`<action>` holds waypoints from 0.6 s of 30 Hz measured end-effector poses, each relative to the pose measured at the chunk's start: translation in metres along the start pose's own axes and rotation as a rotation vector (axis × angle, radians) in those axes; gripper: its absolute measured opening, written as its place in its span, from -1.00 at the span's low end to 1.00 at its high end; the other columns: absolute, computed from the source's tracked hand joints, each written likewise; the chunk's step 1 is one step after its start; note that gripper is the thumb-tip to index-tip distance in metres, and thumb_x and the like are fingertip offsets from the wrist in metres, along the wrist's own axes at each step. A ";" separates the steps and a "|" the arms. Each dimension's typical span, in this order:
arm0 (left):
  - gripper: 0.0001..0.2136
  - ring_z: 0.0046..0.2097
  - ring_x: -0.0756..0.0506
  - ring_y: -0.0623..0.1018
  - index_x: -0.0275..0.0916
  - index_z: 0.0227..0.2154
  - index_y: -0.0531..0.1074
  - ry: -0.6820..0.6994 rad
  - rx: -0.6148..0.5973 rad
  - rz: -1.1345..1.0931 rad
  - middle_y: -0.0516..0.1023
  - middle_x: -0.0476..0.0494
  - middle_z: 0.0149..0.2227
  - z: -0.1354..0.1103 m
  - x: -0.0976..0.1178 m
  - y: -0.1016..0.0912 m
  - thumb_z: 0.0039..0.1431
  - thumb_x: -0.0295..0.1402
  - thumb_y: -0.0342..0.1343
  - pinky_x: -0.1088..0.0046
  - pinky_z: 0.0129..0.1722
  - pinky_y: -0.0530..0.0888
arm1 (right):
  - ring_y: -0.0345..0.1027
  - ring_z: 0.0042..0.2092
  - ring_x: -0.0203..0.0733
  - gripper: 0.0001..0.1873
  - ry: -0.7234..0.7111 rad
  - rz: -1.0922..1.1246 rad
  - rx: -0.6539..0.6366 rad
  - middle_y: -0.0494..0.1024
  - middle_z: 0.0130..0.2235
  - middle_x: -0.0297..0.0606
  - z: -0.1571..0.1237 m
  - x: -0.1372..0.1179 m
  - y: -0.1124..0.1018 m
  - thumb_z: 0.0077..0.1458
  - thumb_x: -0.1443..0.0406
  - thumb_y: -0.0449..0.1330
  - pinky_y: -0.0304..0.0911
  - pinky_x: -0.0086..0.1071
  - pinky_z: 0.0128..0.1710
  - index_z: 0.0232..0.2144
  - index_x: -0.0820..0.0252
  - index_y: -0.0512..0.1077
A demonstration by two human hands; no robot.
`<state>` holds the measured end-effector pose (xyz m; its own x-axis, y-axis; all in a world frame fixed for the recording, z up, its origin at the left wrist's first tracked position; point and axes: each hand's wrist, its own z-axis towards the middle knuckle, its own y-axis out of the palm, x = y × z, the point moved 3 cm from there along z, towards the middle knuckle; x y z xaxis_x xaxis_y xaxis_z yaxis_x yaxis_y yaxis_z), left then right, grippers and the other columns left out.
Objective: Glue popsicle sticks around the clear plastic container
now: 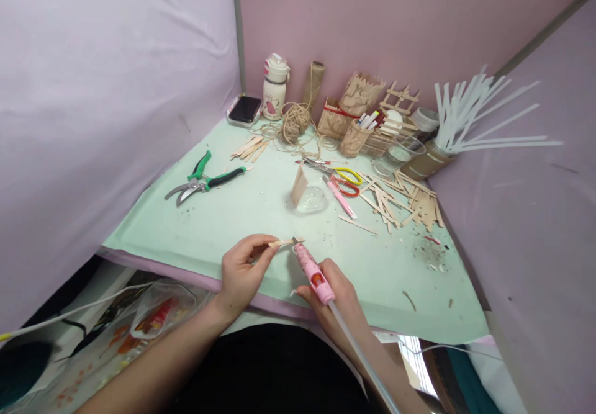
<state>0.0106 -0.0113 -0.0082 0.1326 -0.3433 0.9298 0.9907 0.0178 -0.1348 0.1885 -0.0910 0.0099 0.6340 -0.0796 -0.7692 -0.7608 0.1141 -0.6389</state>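
My left hand (242,268) pinches a thin wooden craft stick (287,241) at the near edge of the pale green table (223,215). My right hand (338,299) is wrapped round a pink glue gun (311,271) with a clear glue stick (358,352) trailing out of its back. The gun's tip touches the wooden stick close to my left fingertips.
Green-handled pruning shears (202,181) lie at the left. Scissors (342,178), a pink cutter (342,198), a small stick bundle (300,185) and loose sticks (405,200) fill the middle and right. Twine (295,122), a bottle (274,88), a phone (244,110), baskets (354,116) and a jar of white strips (433,156) stand behind.
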 end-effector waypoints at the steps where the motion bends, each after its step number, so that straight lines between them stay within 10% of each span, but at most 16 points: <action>1: -0.91 -0.26 0.00 0.62 -0.19 -0.28 0.56 -0.002 -0.003 -0.001 0.63 -0.05 -0.28 0.000 0.000 0.000 0.13 -0.40 0.24 0.53 -0.22 0.56 | 0.20 -0.50 -0.26 -0.52 -0.004 0.002 0.000 0.35 -0.44 -0.38 0.000 0.000 0.000 0.09 -0.16 0.13 0.08 -0.41 -0.53 -0.44 0.08 0.19; 18: -0.91 -0.26 -0.01 0.61 -0.19 -0.27 0.56 0.005 -0.002 -0.022 0.63 -0.06 -0.29 0.000 0.000 0.001 0.14 -0.40 0.24 0.51 -0.21 0.57 | 0.22 -0.47 -0.26 -0.62 -0.013 0.003 -0.028 0.34 -0.42 -0.39 -0.001 -0.009 -0.002 0.11 -0.03 0.18 0.09 -0.40 -0.50 -0.43 0.07 0.17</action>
<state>0.0113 -0.0115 -0.0081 0.1108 -0.3479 0.9310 0.9933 0.0083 -0.1151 0.1840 -0.0917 0.0175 0.6330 -0.0665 -0.7713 -0.7665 0.0865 -0.6364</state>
